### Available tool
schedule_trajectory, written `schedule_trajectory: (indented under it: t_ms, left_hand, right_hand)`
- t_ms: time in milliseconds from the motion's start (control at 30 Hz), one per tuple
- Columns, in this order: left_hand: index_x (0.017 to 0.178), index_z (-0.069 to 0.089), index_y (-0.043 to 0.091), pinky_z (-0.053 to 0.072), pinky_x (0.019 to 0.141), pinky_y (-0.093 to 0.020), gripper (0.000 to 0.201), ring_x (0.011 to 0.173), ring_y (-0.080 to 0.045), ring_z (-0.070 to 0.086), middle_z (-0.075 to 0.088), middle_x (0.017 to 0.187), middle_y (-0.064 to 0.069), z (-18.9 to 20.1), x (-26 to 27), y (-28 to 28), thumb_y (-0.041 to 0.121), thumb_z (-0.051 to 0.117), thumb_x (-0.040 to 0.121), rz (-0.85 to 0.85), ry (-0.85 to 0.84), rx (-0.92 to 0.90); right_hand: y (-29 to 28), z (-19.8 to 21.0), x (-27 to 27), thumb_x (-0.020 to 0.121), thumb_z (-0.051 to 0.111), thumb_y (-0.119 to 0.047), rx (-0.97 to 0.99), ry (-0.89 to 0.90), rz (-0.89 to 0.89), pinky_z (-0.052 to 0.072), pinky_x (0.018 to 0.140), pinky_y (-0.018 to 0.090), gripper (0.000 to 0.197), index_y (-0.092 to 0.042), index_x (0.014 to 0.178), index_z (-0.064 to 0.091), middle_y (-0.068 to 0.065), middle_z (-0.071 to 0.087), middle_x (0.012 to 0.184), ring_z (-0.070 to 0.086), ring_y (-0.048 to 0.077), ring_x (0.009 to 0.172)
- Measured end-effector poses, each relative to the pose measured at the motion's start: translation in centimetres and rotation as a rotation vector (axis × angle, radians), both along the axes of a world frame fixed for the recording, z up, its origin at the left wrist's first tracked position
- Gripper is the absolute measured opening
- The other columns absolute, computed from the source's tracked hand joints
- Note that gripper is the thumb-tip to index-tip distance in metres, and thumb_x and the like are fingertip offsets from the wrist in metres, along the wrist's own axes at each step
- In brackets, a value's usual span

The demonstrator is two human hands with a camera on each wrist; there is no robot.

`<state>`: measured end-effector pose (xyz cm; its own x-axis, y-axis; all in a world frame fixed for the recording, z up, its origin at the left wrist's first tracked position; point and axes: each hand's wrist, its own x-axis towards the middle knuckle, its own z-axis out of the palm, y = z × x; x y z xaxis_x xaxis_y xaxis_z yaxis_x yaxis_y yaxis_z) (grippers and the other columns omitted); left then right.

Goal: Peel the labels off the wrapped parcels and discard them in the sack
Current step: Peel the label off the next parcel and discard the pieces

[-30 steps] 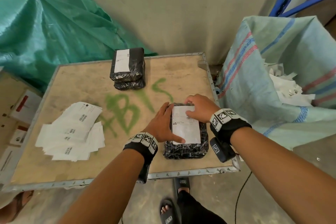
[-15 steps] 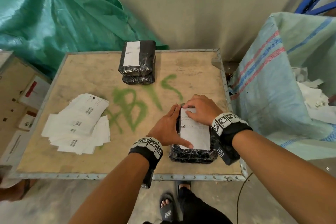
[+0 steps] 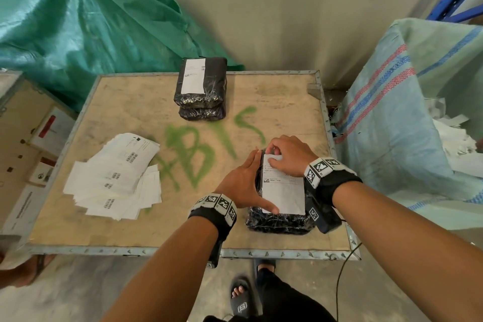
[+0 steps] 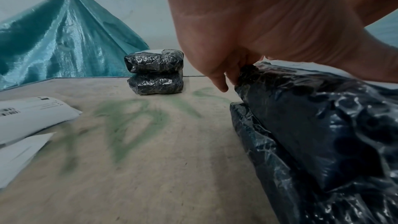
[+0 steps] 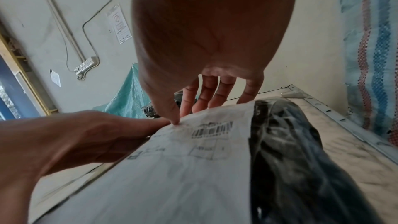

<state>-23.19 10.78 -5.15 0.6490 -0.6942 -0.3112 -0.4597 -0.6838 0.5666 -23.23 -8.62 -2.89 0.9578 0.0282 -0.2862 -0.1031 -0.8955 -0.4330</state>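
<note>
A black wrapped parcel (image 3: 279, 221) lies near the table's front right corner with a white label (image 3: 285, 195) on top. My left hand (image 3: 254, 180) braces the parcel's left side with straight fingers, and its thumb presses the label's near corner. My right hand (image 3: 274, 158) pinches the label's far edge, which curls slightly up off the wrap. In the right wrist view the thumb (image 5: 175, 120) sits on the label (image 5: 193, 159) near its barcode, with the fingers behind the edge. The blue-green woven sack (image 3: 392, 138) stands open right of the table.
Two more black parcels (image 3: 200, 94) are stacked at the table's back edge, the top one labelled. A pile of white sheets (image 3: 115, 178) covers the table's left side. A green tarp (image 3: 91, 21) lies behind, cardboard boxes (image 3: 26, 151) at left. White scraps (image 3: 454, 144) fill the sack.
My right fingers have curled tighter at the label's far edge, and that edge now lifts a little. The left hand stays on the parcel. The head view has shifted slightly.
</note>
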Motion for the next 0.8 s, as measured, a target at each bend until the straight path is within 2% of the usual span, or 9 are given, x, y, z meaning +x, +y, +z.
schedule_trajectory:
  t_ms: [100,200,267,433,600,633,700,767,800]
  left_hand:
    - [0.157,-0.016,0.026,0.034,0.117,-0.04,0.155,0.148,-0.02,0.03,-0.012,0.167,0.008,0.1,0.0,-0.2,0.078,0.082,0.048,0.0,0.001,0.024]
    - [0.158,-0.015,0.025,0.035,0.117,-0.041,0.157,0.149,-0.02,0.028,-0.014,0.167,0.008,0.2,0.0,-0.2,0.08,0.081,0.047,-0.003,0.006,0.052]
    - [0.158,-0.016,0.025,0.036,0.116,-0.042,0.158,0.148,-0.02,0.029,-0.015,0.166,0.008,0.2,0.0,-0.2,0.082,0.08,0.046,-0.006,0.001,0.06]
    - [0.158,-0.017,0.023,0.035,0.117,-0.042,0.157,0.149,-0.02,0.026,-0.016,0.166,0.006,0.4,0.1,-0.4,0.081,0.08,0.048,-0.019,-0.002,0.086]
    - [0.158,-0.017,0.02,0.032,0.118,-0.042,0.158,0.151,-0.02,0.023,-0.016,0.167,0.004,0.5,0.1,-0.5,0.081,0.08,0.048,-0.02,0.01,0.103]
    - [0.158,-0.016,0.019,0.033,0.118,-0.042,0.158,0.15,-0.021,0.024,-0.016,0.167,0.004,0.6,0.1,-0.5,0.081,0.079,0.048,-0.019,0.01,0.107]
    - [0.158,-0.015,0.018,0.036,0.116,-0.042,0.159,0.147,-0.022,0.031,-0.014,0.167,0.005,0.7,0.1,-0.5,0.083,0.077,0.047,-0.018,0.004,0.119]
    - [0.158,-0.015,0.019,0.038,0.115,-0.043,0.159,0.146,-0.022,0.033,-0.013,0.167,0.005,0.6,0.3,-0.5,0.086,0.075,0.045,-0.012,0.006,0.121]
    - [0.158,-0.014,0.02,0.037,0.115,-0.043,0.16,0.146,-0.022,0.033,-0.012,0.167,0.006,0.5,0.3,-0.5,0.088,0.074,0.043,-0.01,0.006,0.116]
  right_hand:
    - [0.0,-0.4,-0.2,0.09,0.062,-0.035,0.018,-0.038,-0.038,0.048,0.085,0.041,0.017,-0.032,0.106,0.064,-0.008,0.058,0.098,0.055,0.016,0.098]
    - [0.0,-0.7,-0.2,0.088,0.067,-0.033,0.05,-0.091,-0.08,0.053,0.081,0.042,0.003,-0.032,0.09,0.07,-0.01,0.062,0.091,0.06,0.011,0.087]
    - [0.3,-0.6,-0.1,0.089,0.067,-0.033,0.046,-0.096,-0.108,0.055,0.079,0.043,0.005,-0.03,0.085,0.07,-0.011,0.063,0.088,0.061,0.011,0.084]
    - [0.9,-0.6,-0.4,0.096,0.055,-0.032,-0.007,-0.078,-0.094,0.048,0.089,0.047,0.009,-0.03,0.09,0.062,-0.008,0.056,0.102,0.054,0.018,0.102]
    - [-0.3,-0.5,-1.2,0.093,0.057,-0.029,0.057,-0.072,-0.01,0.047,0.088,0.046,0.005,-0.034,0.092,0.058,-0.009,0.053,0.1,0.05,0.016,0.1]
    - [-0.5,-0.3,-1.3,0.092,0.059,-0.027,0.081,-0.089,0.001,0.048,0.088,0.045,0.008,-0.033,0.096,0.058,-0.008,0.052,0.1,0.05,0.016,0.098]
    - [-0.8,-0.1,-1.6,0.088,0.065,-0.021,0.144,-0.14,-0.013,0.051,0.086,0.038,0.031,-0.031,0.116,0.055,-0.003,0.053,0.104,0.053,0.014,0.093]
    - [-1.2,0.2,-1.9,0.089,0.068,-0.022,0.127,-0.173,-0.053,0.047,0.09,0.032,0.051,-0.029,0.135,0.048,-0.001,0.051,0.118,0.051,0.015,0.101]
    - [-1.5,0.3,-2.1,0.09,0.066,-0.027,0.063,-0.169,-0.055,0.044,0.094,0.032,0.051,-0.027,0.138,0.048,-0.001,0.05,0.125,0.047,0.017,0.11]
